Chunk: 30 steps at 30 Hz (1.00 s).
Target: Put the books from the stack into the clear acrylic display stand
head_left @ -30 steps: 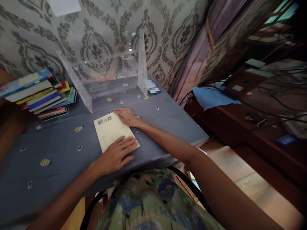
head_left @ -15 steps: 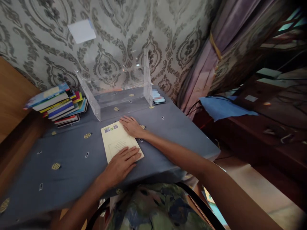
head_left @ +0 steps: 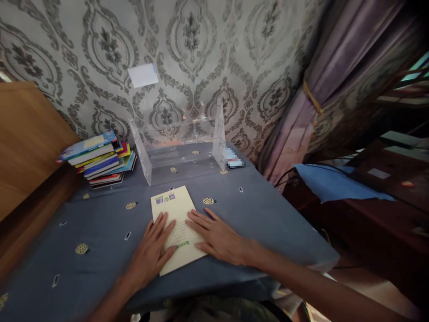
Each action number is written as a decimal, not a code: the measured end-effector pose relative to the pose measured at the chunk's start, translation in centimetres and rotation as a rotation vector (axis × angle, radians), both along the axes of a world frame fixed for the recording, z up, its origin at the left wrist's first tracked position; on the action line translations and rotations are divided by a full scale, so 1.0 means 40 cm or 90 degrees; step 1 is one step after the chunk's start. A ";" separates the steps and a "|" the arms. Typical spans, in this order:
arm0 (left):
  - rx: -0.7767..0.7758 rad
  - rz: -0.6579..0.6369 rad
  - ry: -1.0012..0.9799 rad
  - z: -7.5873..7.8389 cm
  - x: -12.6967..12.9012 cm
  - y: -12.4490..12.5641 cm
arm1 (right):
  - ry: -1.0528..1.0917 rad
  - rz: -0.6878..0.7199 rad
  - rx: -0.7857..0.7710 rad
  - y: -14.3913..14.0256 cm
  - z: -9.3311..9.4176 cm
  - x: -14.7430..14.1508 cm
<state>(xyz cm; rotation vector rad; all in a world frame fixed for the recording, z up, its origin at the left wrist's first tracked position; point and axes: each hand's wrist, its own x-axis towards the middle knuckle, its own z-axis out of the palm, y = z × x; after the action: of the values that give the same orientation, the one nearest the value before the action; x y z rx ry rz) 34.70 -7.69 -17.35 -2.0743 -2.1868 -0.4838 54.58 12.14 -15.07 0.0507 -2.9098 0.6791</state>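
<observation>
Your left hand [head_left: 150,252] and right hand [head_left: 219,237] lie flat, fingers spread, on the cream booklet [head_left: 177,226] near the table's [head_left: 100,232] front edge. Pushed carelessly, it could slide on the cloth and drop off. Beyond stand a clear acrylic stand [head_left: 182,143] and a book stack [head_left: 98,158], well apart.
</observation>
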 end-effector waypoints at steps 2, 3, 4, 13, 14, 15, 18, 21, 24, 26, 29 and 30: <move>-0.016 -0.009 0.026 -0.003 0.002 -0.014 | 0.001 0.029 -0.022 -0.005 0.006 0.029; -0.021 -0.018 0.036 -0.001 0.008 -0.021 | -0.001 0.045 -0.027 -0.008 0.006 0.043; -0.025 -0.029 0.042 0.002 0.015 -0.028 | -0.005 0.060 -0.029 -0.011 0.003 0.057; -0.052 -0.171 0.040 -0.030 0.025 -0.092 | 0.031 0.062 0.036 -0.083 -0.054 0.131; -0.052 -0.181 0.046 -0.056 0.016 -0.096 | 0.056 0.059 0.049 -0.091 -0.053 0.133; -0.041 -0.191 0.055 -0.085 0.005 -0.099 | 0.083 0.059 0.059 -0.096 -0.050 0.134; -0.020 -0.227 0.064 -0.162 -0.030 -0.099 | 0.168 0.074 0.067 -0.098 -0.027 0.127; -0.057 -0.213 0.003 -0.168 -0.061 -0.090 | 0.237 0.085 0.006 -0.087 0.013 0.103; -0.083 -0.166 -0.119 -0.101 -0.080 -0.083 | 0.297 0.050 -0.129 -0.075 0.063 0.064; -0.037 -0.145 -0.233 -0.052 -0.092 -0.076 | 0.336 -0.026 -0.217 -0.066 0.094 0.034; 0.068 -0.115 -0.402 -0.019 -0.111 -0.046 | 0.355 -0.164 -0.307 -0.046 0.128 -0.010; 0.099 -0.091 -0.436 -0.019 -0.116 -0.029 | 0.348 -0.195 -0.336 -0.036 0.136 -0.024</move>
<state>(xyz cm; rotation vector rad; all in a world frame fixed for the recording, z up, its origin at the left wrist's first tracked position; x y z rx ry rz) 30.06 -8.85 -18.09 -2.2051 -2.1904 -1.5175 53.62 10.71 -9.65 -0.2277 -2.0932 1.1337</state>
